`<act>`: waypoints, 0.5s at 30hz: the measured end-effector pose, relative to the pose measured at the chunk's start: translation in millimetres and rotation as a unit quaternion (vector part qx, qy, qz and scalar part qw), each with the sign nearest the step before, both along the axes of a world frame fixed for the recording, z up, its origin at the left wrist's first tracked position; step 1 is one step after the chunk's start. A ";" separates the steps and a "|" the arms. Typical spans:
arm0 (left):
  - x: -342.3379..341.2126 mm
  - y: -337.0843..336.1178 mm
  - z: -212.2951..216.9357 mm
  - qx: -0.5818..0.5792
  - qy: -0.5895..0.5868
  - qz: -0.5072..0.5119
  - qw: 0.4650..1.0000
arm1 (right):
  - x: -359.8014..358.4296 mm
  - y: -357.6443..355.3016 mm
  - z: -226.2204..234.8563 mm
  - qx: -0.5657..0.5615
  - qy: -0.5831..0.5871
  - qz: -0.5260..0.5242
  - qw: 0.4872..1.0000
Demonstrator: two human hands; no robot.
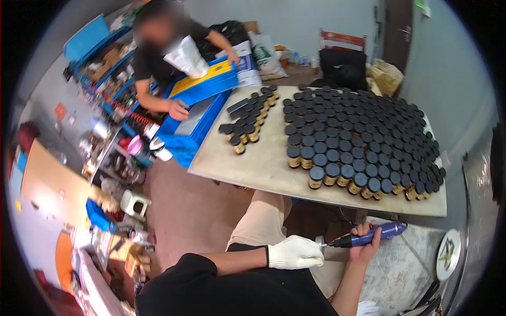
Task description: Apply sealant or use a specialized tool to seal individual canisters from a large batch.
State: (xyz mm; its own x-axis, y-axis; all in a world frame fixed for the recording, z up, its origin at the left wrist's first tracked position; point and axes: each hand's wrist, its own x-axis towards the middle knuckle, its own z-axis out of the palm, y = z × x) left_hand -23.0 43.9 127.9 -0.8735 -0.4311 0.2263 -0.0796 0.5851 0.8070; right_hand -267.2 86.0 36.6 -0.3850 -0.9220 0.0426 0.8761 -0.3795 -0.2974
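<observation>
My right hand (365,247) is bare and wraps round a purple electric screwdriver (383,231) with a black nose. The tool lies almost level, its nose toward my left. At its tip sits a small silvery round piece (320,242), right beside my left hand (296,254). That hand wears a white knit glove (284,253); its fingers are curled closed, and whatever is inside them is hidden. Beyond my hands, many small amber jars with black lids (348,142) stand packed on the table (253,176), with a smaller group (247,126) at its left.
Across the table a person (150,63) handles a blue crate with a yellow inside (205,79), over another blue crate (195,124). A white plate (448,254) lies at my right on a worn surface (392,274). A white stool (135,204) and loaded shelves stand left.
</observation>
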 end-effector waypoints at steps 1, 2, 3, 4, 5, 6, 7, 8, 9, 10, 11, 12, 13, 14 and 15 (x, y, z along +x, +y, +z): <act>6.6 0.5 -0.7 -0.010 -0.003 0.022 1.000 | -1.4 -0.6 1.0 -0.008 0.005 0.004 1.000; 11.3 2.5 -0.5 -0.008 0.000 0.039 0.999 | -3.0 0.1 2.1 -0.015 0.009 0.006 1.000; 14.4 2.2 0.7 0.007 -0.003 0.059 0.998 | -4.0 -1.4 2.7 -0.023 0.003 0.009 1.000; 17.3 1.7 1.9 0.021 -0.005 0.076 0.997 | -4.6 -1.5 3.7 -0.016 0.011 0.005 1.000; 20.1 1.6 3.3 0.022 -0.001 0.087 0.996 | -3.9 -2.3 4.7 -0.018 0.011 0.007 1.000; 22.0 2.7 3.5 0.029 -0.015 0.093 0.995 | -3.2 -2.7 5.5 -0.019 0.010 0.008 1.000; 24.1 3.0 3.0 0.036 -0.030 0.097 0.994 | -2.8 -3.5 6.1 -0.021 0.008 0.012 1.000; 26.7 2.4 1.3 0.038 -0.024 0.104 0.994 | -2.9 -4.8 7.4 -0.020 0.013 0.019 1.000; 30.0 3.1 -1.1 0.043 -0.032 0.104 0.993 | -2.3 -4.1 8.8 -0.024 0.003 0.023 0.999; 33.6 2.7 -3.6 0.048 -0.039 0.103 0.993 | -1.2 -3.6 9.5 -0.027 -0.007 0.026 0.999; 37.8 0.2 -7.3 0.051 -0.034 0.107 0.992 | -1.9 -4.2 8.5 -0.024 0.000 0.030 0.999; 43.7 -5.0 -11.0 0.046 -0.024 0.108 0.993 | -1.7 -4.5 8.5 -0.022 0.005 0.032 0.999; 49.6 -9.7 -13.8 0.041 -0.013 0.109 0.993 | -1.1 -4.7 9.7 -0.018 0.014 0.039 0.999; 55.3 -13.8 -16.0 0.044 -0.008 0.109 0.993 | -1.0 -4.7 9.9 -0.013 0.023 0.045 0.999; 61.6 -19.5 -16.2 0.043 -0.013 0.107 0.993 | -2.0 -5.6 9.2 -0.008 0.027 0.047 0.999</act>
